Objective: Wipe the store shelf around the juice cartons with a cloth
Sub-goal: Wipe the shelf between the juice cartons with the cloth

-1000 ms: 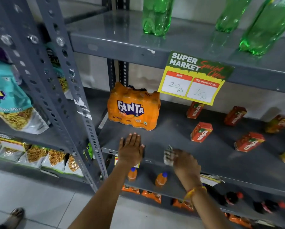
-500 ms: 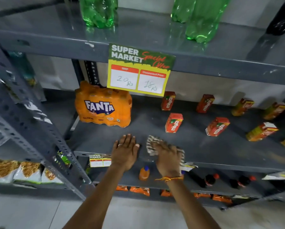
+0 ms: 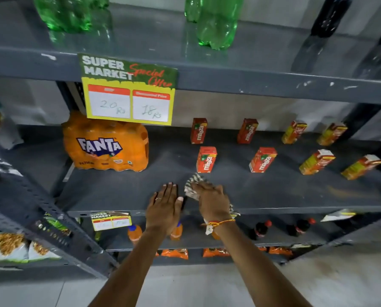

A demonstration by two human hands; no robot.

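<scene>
On the shelf (image 3: 118, 191) front, the left hand (image 3: 165, 207) lies flat, fingers spread, holding nothing. At its 3 o'clock the right hand (image 3: 211, 202) presses the cloth (image 3: 192, 185), which it mostly hides; its grip can't be made out. Cartons (image 3: 206, 159) stand at 12 o'clock, apart from the cloth. Bottles (image 3: 216, 25) above are cut off.

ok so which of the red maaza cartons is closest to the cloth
The front-left Maaza carton, standing just behind the cloth under the right hand. The other three red ones sit further right or in the back row.
</scene>
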